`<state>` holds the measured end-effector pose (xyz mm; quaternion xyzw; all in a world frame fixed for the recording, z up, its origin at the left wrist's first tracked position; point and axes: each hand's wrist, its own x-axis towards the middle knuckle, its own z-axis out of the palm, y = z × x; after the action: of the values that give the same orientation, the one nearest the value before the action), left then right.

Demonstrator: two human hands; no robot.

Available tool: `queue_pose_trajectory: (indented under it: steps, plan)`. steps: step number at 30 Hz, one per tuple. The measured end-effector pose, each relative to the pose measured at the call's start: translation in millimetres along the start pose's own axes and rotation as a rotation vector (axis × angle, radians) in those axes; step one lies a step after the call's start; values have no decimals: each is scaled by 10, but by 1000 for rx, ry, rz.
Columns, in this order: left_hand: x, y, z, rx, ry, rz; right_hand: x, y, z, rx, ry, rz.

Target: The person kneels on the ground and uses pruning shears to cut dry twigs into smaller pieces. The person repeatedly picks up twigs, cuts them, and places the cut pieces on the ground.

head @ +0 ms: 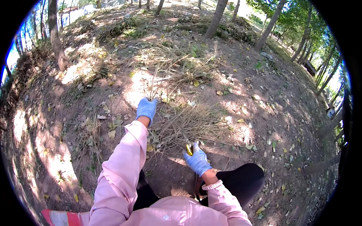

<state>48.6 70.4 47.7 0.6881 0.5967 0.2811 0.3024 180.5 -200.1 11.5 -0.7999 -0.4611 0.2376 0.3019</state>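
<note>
My left hand (pixel 146 110), in a light blue knit glove, is closed around a few dry grass stalks (pixel 154 84) that stick up away from me. To the lower right my right hand (pixel 197 160), gloved alike, grips the yellow handle of a hand tool (pixel 189 149). Its narrow metal part points up and left over the dry grass; whether it is a knife or a sickle I cannot tell. A loose heap of cut-looking dry grass (pixel 186 124) lies on the soil between and beyond my hands.
More dry grass (pixel 195 72) lies farther ahead, and another strip (pixel 92 135) is at the left. Tree trunks (pixel 216 19) stand ahead, with one trunk (pixel 58 45) at the upper left. Fallen leaves dot the soil. A red and white striped thing (pixel 60 217) is at the lower left.
</note>
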Motion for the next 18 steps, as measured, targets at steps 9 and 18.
queue_pose_trajectory:
  steps: [9, 18]
  plan:
    - [-196, 267, 267, -52, 48, -35, 168, -76, 122, -127, -36, -11]
    - [-271, 395, 419, -168, -83, 17, 246, -95, 200, -50, -64, 104]
